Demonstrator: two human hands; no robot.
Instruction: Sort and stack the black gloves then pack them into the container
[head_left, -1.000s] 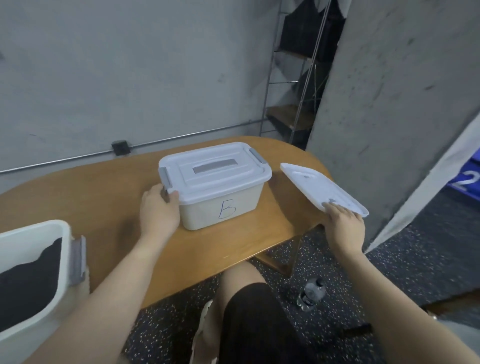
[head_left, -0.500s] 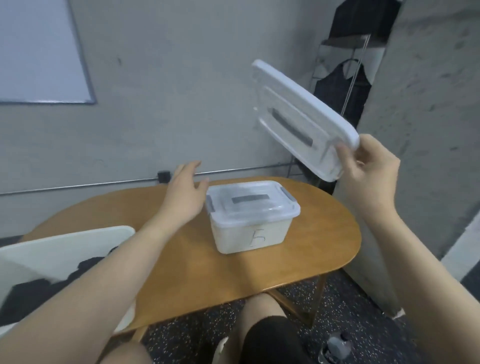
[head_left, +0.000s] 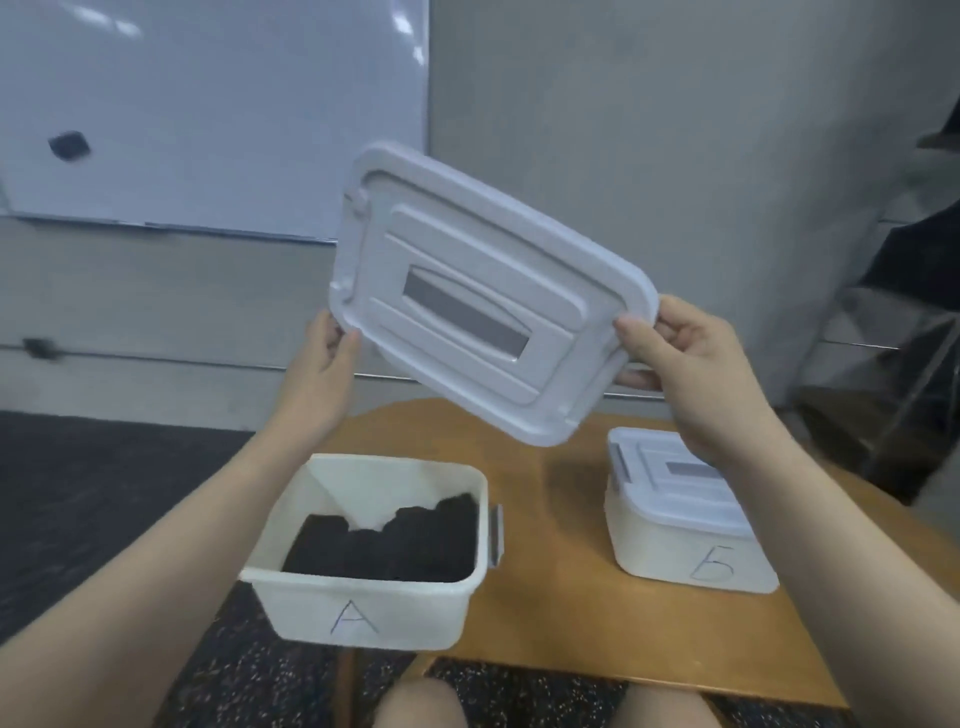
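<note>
now, both hands hold the loose lid (head_left: 488, 296) in the air, tilted, far edge high, above and beyond the open container (head_left: 363, 551) marked "a". left hand (head_left: 324, 364) pinches the lid's left corner, thumb on the top face; right hand (head_left: 685, 364) grips the right corner, thumb on top, fingers curled behind.

judgement: the step in hand looks like capping container "a". to do it well: level the lid first, line its long side with the container's long side, lower it straight, and seat the near rim before pressing the far one. the grey latch (head_left: 496, 535) on the right wall hangs loose; keep it outside the lid's edge. the container overhangs the near-left edge of the surface (head_left: 545, 597), so press gently or slide it farther on.

black gloves (head_left: 384, 545): a dark, matte, soft-looking heap inside container "a", filling the floor, uneven top line, below the rim. single gloves cannot be told apart.

second container (head_left: 680, 519), marked "б", sits lidded to the right, well apart.
</note>
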